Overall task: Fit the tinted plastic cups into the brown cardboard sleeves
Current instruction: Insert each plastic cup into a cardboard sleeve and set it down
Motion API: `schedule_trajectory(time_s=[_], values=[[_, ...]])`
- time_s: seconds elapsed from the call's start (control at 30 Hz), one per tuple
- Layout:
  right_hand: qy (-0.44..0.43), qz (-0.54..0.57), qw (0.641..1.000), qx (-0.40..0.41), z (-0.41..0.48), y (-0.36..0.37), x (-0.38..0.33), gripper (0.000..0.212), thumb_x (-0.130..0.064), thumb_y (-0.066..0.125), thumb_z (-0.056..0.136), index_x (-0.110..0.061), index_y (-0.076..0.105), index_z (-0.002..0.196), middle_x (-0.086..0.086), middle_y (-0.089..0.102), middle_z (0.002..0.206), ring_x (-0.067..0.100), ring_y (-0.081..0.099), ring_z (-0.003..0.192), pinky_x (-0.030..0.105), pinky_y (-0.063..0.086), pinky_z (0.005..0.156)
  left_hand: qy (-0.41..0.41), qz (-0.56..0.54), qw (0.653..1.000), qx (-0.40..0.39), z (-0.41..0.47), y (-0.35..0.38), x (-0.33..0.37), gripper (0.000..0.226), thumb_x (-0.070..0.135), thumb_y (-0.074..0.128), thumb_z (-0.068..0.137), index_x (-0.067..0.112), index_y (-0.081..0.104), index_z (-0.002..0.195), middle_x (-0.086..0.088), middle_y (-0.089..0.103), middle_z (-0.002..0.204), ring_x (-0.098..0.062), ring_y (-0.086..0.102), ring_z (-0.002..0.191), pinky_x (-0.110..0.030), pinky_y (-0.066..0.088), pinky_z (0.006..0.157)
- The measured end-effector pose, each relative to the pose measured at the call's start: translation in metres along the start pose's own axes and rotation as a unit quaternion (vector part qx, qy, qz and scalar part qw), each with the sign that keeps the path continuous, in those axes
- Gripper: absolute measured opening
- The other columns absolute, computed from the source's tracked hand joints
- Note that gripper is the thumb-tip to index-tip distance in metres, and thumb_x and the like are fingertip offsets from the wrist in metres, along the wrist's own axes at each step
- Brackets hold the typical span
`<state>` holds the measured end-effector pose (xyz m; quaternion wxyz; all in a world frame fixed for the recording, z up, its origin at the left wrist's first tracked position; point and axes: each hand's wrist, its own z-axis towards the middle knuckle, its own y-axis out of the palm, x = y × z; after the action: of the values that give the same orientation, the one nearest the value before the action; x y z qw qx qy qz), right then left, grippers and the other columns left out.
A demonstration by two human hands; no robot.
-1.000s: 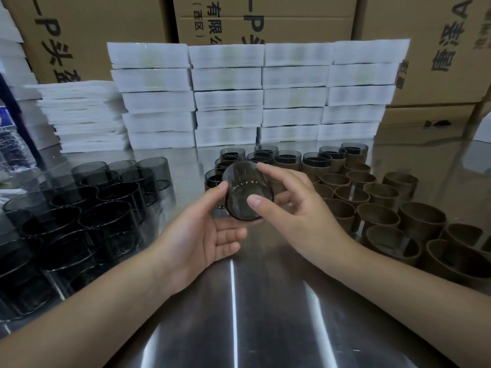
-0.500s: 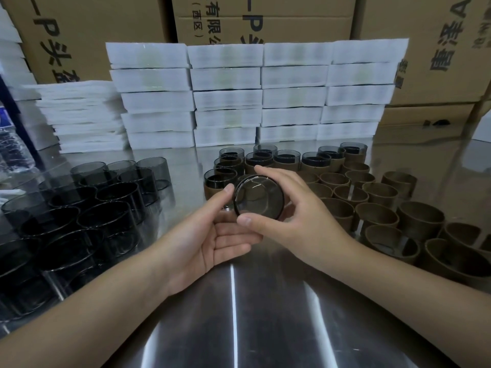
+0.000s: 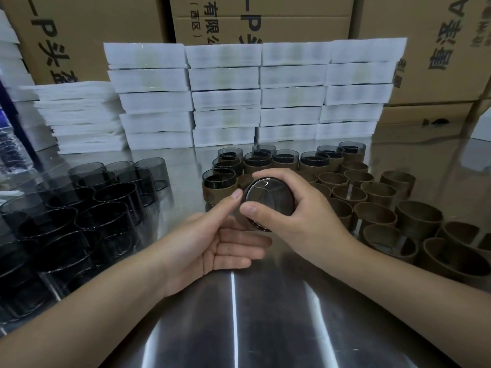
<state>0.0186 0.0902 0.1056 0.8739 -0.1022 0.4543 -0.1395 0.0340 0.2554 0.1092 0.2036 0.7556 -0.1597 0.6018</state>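
Arms: I see both of my forearms bare along their whole visible length; no sleeve, cuff or wrist strap shows on either one.
Left hand (image 3: 212, 243): no glove, no ring, no watch that I can see; the thumbnail is cut short and unpainted.
Right hand (image 3: 305, 221): also ungloved, with nothing worn on the wrist or fingers; its thumbnail is short, plain and rounded.
Clothing: none in my view.

Packing warehouse: stacked shipping cartons (image 3: 265, 19), foam sheets (image 3: 225, 96), steel table (image 3: 239, 328).
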Motion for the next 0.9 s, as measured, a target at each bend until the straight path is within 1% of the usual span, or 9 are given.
schedule_trajectory(time_s=[0.2,0.3,0.4,0.5,0.63,0.7,0.8,0.87,0.9], values=[[-0.002,0.014,1.0,0.019,0.0,0.0,-0.001,0.039,-0.062,0.077,0.062,-0.043,0.064,0.093,-0.01,0.068,0.1,0.002,0.064,0.096,0.021,0.049,0.084,0.001,0.018,1.0,-0.002,-0.002,0.003,0.001,0.083,0.065,0.057,0.064,-0.001,0.065,0.113,-0.019,0.075,0.096,-0.017,0.074,0.073,-0.02,0.056,0.055],[-0.004,0.016,0.999,0.031,0.0,0.0,0.0,0.032,-0.06,0.075,0.065,-0.043,0.066,0.09,-0.01,0.069,0.096,0.004,0.065,0.095,0.023,0.05,0.084,0.007,0.028,1.0,0.009,-0.002,0.006,0.0,0.088,0.067,0.058,0.059,-0.001,0.064,0.113,-0.017,0.075,0.095,-0.02,0.075,0.078,-0.021,0.057,0.059],[-0.012,0.013,0.999,0.035,0.001,0.001,0.001,0.027,-0.059,0.069,0.065,-0.042,0.067,0.086,-0.01,0.069,0.095,0.003,0.064,0.093,0.016,0.048,0.081,0.03,0.013,0.999,0.021,-0.002,0.008,-0.003,0.077,0.064,0.06,0.057,0.01,0.068,0.112,-0.015,0.075,0.098,-0.023,0.074,0.087,-0.022,0.058,0.065],[-0.013,0.03,0.999,0.022,0.002,0.003,0.003,0.017,-0.056,0.07,0.073,-0.042,0.069,0.082,-0.009,0.071,0.09,0.002,0.065,0.092,0.013,0.046,0.081,0.046,-0.011,0.998,0.033,0.001,0.008,-0.004,0.064,0.057,0.06,0.062,0.016,0.068,0.111,-0.014,0.075,0.099,-0.025,0.074,0.087,-0.024,0.058,0.063],[-0.024,0.027,0.999,0.016,0.003,0.003,0.005,0.018,-0.051,0.057,0.076,-0.043,0.069,0.088,-0.014,0.07,0.093,-0.006,0.061,0.096,0.006,0.04,0.083,0.054,-0.009,0.998,0.033,0.001,0.008,-0.005,0.063,0.062,0.068,0.059,0.021,0.072,0.107,-0.012,0.075,0.101,-0.024,0.073,0.092,-0.024,0.057,0.064],[-0.01,0.029,0.999,0.009,0.003,0.004,0.006,0.021,-0.049,0.053,0.079,-0.043,0.069,0.092,-0.02,0.068,0.091,-0.007,0.061,0.087,0.006,0.044,0.073,0.093,-0.004,0.995,0.028,0.0,0.006,-0.006,0.051,0.06,0.074,0.065,0.028,0.075,0.104,-0.01,0.075,0.103,-0.022,0.072,0.098,-0.027,0.058,0.072],[0.035,0.061,0.997,-0.013,0.002,0.006,0.01,0.025,-0.047,0.047,0.09,-0.042,0.071,0.085,-0.021,0.063,0.085,0.003,0.059,0.055,0.011,0.044,0.047,0.133,0.0,0.991,0.032,0.0,0.003,-0.008,0.044,0.047,0.074,0.064,0.031,0.073,0.104,-0.013,0.073,0.109,-0.031,0.069,0.105,-0.04,0.057,0.089],[0.067,0.065,0.996,-0.01,0.002,0.007,0.015,0.035,-0.04,0.045,0.098,-0.031,0.073,0.079,-0.014,0.061,0.078,0.007,0.055,0.045,0.018,0.044,0.044,0.13,-0.006,0.99,0.051,0.002,0.002,-0.01,0.04,0.032,0.079,0.065,0.025,0.073,0.104,-0.014,0.073,0.109,-0.035,0.068,0.105,-0.043,0.057,0.09],[0.082,0.055,0.995,-0.003,0.004,0.007,0.018,0.034,-0.036,0.043,0.101,-0.027,0.072,0.086,-0.011,0.059,0.077,0.009,0.055,0.046,0.02,0.045,0.047,0.127,-0.02,0.989,0.068,0.003,0.002,-0.01,0.038,0.024,0.081,0.063,0.023,0.074,0.101,-0.013,0.074,0.104,-0.034,0.069,0.101,-0.041,0.058,0.086]])
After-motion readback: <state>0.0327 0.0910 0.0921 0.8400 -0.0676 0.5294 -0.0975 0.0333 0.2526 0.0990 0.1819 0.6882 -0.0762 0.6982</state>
